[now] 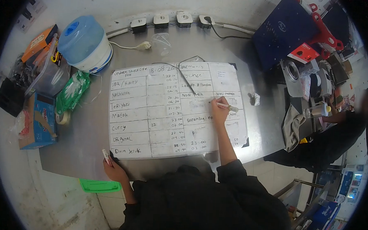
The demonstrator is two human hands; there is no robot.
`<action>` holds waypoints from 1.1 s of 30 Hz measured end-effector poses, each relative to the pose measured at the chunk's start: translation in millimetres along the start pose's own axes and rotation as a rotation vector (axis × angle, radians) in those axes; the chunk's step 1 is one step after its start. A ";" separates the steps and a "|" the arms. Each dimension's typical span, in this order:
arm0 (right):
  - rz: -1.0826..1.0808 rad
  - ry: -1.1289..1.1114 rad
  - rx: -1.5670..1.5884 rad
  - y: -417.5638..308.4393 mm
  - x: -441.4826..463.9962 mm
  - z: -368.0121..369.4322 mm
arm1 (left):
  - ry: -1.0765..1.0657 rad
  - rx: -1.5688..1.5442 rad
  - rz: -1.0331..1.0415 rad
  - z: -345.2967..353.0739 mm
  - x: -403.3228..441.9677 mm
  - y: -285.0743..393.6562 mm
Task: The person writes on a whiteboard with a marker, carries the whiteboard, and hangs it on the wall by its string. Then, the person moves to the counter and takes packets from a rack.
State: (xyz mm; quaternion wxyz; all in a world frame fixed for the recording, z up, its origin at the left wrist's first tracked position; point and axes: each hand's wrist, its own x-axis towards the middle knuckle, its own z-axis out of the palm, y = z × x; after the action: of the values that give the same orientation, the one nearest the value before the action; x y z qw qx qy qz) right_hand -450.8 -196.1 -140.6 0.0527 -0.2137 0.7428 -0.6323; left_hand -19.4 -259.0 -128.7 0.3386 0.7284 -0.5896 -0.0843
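A whiteboard (162, 136) ruled into a grid lies flat on the metal table, covered with handwritten black names and times. My right hand (220, 113) is closed around a white marker (230, 107), its tip pointing left at the board in the cell under "Nasi putih". At the board's lower left corner, my left hand (115, 172) grips a second white marker with red print (106, 155), which stands up from the fingers. A dark cord (187, 79) hangs across the board's top edge. My right forearm hides part of the lower right cells.
Along the wall run several power sockets (161, 20). To the left stand a blue-and-white water dispenser (83, 42), a green plastic pack (73, 89) and a blue carton (44, 117). A crumpled tissue (255, 98) and a grey cloth (292, 124) lie right, near another person's arm (336, 117).
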 end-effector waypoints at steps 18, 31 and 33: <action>0.008 -0.018 -0.001 -1.1 -0.3 -1.0 | -0.014 0.034 -0.023 2.4 -0.3 -6.7; 0.014 -0.023 -0.035 10.4 2.0 -0.6 | -0.006 0.023 -0.045 1.6 1.1 -4.8; 0.001 -0.023 -0.017 5.0 0.7 -0.8 | -0.001 0.022 -0.029 0.6 0.6 -4.2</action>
State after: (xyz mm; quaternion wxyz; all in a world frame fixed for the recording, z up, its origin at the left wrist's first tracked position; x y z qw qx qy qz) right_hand -453.0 -195.1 -145.1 0.0599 -0.2209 0.7476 -0.6235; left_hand -16.1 -259.5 -131.5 0.3288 0.7407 -0.5799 -0.0830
